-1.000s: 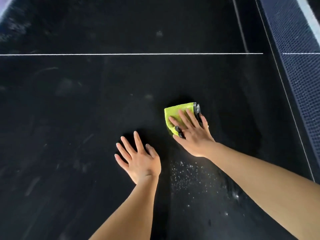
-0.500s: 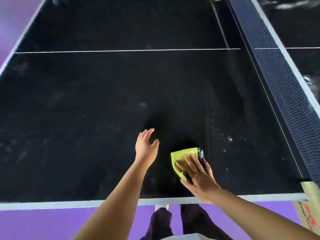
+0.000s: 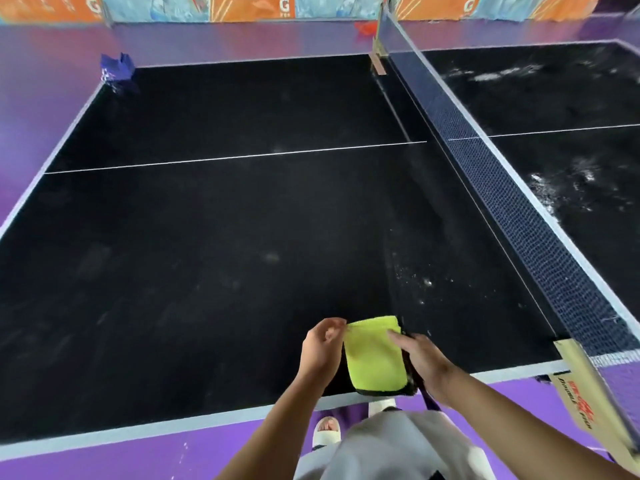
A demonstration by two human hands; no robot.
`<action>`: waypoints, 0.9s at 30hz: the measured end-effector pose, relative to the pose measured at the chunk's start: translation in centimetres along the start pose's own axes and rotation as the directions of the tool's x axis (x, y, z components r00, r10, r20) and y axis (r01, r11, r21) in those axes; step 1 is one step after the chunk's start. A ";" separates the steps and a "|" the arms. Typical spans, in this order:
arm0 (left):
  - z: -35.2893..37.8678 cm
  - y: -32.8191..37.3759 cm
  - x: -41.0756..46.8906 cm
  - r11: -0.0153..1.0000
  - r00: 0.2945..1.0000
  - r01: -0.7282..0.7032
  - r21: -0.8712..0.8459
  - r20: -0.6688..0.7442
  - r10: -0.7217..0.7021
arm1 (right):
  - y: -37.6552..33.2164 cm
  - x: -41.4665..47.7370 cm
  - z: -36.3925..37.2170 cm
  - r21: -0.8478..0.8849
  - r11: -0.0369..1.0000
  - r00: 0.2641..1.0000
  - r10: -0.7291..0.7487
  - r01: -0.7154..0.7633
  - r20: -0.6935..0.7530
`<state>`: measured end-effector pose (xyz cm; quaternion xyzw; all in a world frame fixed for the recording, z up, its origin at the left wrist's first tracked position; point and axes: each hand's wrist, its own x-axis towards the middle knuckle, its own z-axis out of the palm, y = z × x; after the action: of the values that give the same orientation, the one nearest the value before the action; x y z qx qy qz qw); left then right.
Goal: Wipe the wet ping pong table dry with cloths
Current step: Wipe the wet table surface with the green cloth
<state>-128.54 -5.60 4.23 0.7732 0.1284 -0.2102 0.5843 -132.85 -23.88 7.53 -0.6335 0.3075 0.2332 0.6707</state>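
Black ping pong table top [image 3: 207,254] with white lines and pale grey border. Lime-yellow folded microfibre cloth [image 3: 375,358], black-edged. Dark blue mesh net [image 3: 519,230]; purple glossy floor [image 3: 52,469]; orange and light-blue banners [image 3: 242,6].

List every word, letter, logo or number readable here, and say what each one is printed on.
"G": large white letter on the orange banner panels along the far wall, seen three times.
"DOUBLE FISH": dark letters on the tan net post at the near edge of the table.
Red mark above those words: too blurred to read.
Small print under each "G": too small to read.
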 end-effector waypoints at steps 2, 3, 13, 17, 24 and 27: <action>1.0 1.2 0.2 0.998 0.998 -0.055 0.023 -0.025 0.055 | -1.4 0.3 -0.5 0.077 0.997 0.985 -0.009 0.023 -0.170; 1.6 1.9 0.3 0.997 0.997 -0.075 0.006 -0.011 0.075 | -2.0 0.7 -0.8 0.117 0.992 0.973 -0.023 0.051 -0.228; 5.4 8.2 2.4 0.554 0.812 0.492 -0.672 0.584 -0.014 | -8.3 2.3 -5.3 -0.004 0.998 0.953 -0.064 0.068 0.297; 8.4 8.6 3.9 0.409 0.897 0.432 -0.804 0.429 -0.105 | -11.5 5.4 -11.3 0.132 0.979 0.979 -0.172 0.158 0.109; 12.8 12.0 7.7 0.368 0.941 0.246 -0.897 0.129 -0.313 | -12.1 16.9 -21.2 -0.681 0.728 0.916 -0.326 0.083 -0.236; 13.4 12.1 10.8 0.255 0.919 0.139 -0.957 0.029 -0.394 | -11.7 21.6 -22.6 -0.871 0.492 0.930 -0.318 -0.004 -0.184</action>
<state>-116.06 -22.40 6.29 0.2651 0.4187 -0.1049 0.8622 -112.12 -49.06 0.27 -0.9360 0.1954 0.1852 0.2267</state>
